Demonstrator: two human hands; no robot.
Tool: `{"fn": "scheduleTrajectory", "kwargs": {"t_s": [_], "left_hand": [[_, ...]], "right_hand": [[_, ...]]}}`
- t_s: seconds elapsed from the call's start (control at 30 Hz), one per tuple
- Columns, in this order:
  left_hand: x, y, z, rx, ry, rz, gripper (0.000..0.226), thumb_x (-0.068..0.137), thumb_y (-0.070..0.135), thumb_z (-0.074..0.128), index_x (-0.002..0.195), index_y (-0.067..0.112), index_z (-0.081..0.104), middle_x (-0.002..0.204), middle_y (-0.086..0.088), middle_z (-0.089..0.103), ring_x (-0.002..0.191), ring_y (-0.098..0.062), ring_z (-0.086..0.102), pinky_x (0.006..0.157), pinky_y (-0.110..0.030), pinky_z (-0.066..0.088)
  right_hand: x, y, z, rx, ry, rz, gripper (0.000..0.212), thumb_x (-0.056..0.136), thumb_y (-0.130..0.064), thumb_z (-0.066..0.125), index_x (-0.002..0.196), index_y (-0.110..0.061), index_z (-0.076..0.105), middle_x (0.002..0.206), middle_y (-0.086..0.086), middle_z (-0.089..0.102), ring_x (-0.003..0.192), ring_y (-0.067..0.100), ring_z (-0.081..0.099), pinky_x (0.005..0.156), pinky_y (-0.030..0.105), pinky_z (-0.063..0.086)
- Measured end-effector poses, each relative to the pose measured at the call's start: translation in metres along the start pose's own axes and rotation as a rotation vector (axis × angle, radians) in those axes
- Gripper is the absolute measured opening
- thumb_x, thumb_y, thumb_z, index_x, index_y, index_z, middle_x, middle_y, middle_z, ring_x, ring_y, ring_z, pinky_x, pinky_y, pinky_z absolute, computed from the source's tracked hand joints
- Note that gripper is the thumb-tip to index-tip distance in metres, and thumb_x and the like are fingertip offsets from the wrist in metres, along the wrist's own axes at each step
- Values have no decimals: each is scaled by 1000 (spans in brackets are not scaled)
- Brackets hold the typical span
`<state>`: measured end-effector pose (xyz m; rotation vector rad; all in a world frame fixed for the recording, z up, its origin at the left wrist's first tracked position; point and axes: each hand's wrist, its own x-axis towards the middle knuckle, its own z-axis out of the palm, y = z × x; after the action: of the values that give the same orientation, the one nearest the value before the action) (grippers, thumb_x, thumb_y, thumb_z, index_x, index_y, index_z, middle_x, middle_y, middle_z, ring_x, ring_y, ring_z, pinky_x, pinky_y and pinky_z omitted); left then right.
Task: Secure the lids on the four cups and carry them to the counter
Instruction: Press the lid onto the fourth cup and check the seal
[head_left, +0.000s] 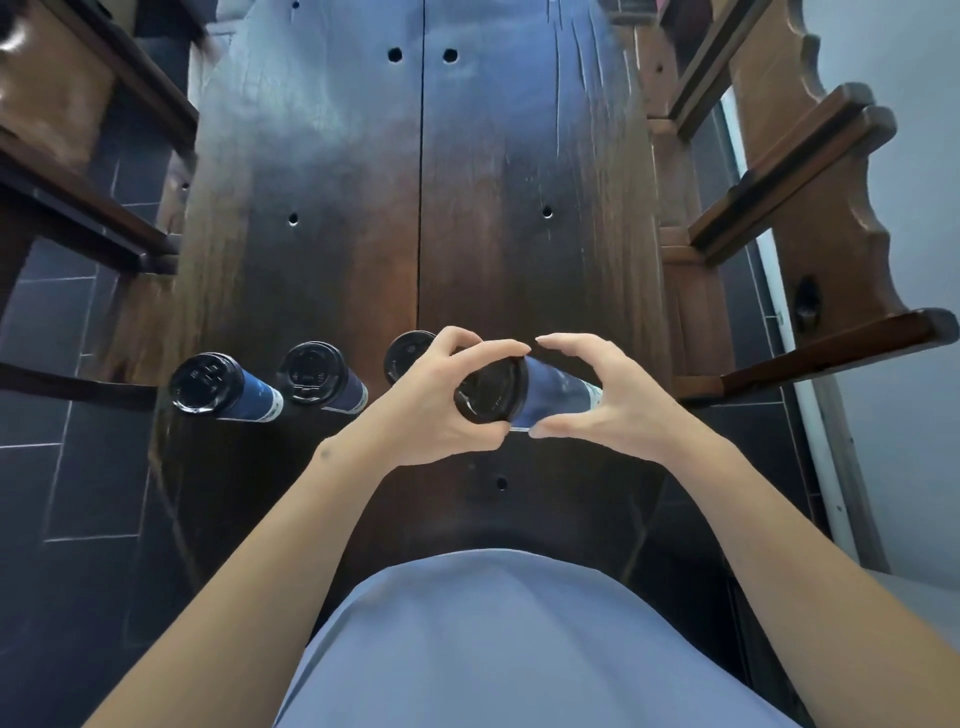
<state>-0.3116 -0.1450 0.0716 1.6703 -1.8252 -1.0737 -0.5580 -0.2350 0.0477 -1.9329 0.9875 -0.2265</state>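
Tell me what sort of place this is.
Probably a cafe or dining room. A long dark wooden table stands on dark floor tiles, flanked by heavy carved wooden chairs, and blue takeaway cups with black lids stand on it.

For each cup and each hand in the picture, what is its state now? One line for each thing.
Far-left cup: stands on the table, black lid on.
Second cup: stands on the table, black lid on.
Third cup: lid on, partly hidden by the left hand.
Held cup: lifted, tilted, lid at its mouth.
Left hand: grips the lid.
Right hand: holds the cup body.
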Motion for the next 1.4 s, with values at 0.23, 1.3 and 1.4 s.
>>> {"fn": "scheduleTrajectory", "kwargs": {"t_s": [0.23,1.3,1.4], "left_hand": [[-37,-2,-1,-410,92,-92,76,73,31,78,144,45,53,136,6,50,118,-22,67,97,-44,62],[-63,22,-54,-736,104,62,89,72,24,93,149,48,55,143,0,65,123,-23,68,80,-37,66],[-61,26,-61,-751,104,89,87,72,20,92,148,45,57,138,-4,69,116,-23,71,74,-36,67]], "right_hand": [[-39,-14,3,130,120,5,75,75,-29,92,136,-46,52,143,-23,48,135,3,47,113,39,47],[-75,-92,-13,599,296,-105,50,84,-24,80,125,-46,62,122,-15,62,124,7,58,83,24,60],[-72,-99,-17,592,302,-113,49,81,-34,81,124,-49,62,121,-17,62,124,4,57,82,22,60]]}}
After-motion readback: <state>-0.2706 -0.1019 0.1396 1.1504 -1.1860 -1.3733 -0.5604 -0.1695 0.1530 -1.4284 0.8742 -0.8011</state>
